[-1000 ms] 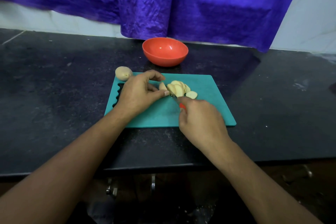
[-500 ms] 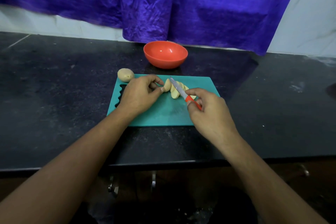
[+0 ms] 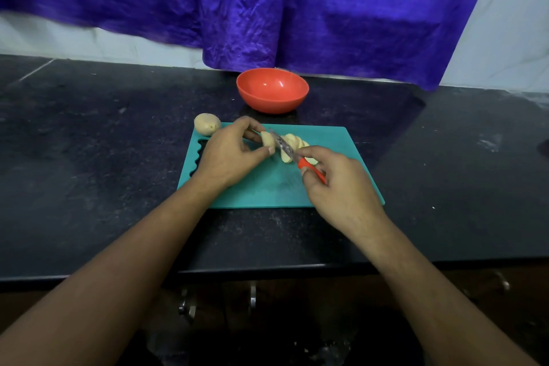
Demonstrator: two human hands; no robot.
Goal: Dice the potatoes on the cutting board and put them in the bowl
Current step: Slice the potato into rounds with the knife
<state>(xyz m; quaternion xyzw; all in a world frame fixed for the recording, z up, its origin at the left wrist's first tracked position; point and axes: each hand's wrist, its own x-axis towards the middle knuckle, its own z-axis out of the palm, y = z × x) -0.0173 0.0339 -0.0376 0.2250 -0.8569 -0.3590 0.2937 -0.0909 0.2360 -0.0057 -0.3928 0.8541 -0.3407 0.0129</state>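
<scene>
Teal cutting board (image 3: 267, 190) on the dark tabletop (image 3: 104, 142) carries the work, seen from the head camera. 1 second ago the knife (image 3: 284, 147) was pressed down through the potato. Now its blade is lifted and slanted, lying between the uncut end piece (image 3: 267, 140) and the fanned slices (image 3: 294, 140), so 1 more slice looks finished and the next cut is being lined up. The task is early, I judge: there are only slices and no dice, the orange bowl (image 3: 271, 105) beyond the board holds nothing, and 1 whole potato (image 3: 207, 124) waits just beside the board's far left corner. The left hand (image 3: 228, 154) pinches the end piece between thumb and curled fingers. The right hand (image 3: 335, 184) is closed round the knife's red handle.
</scene>
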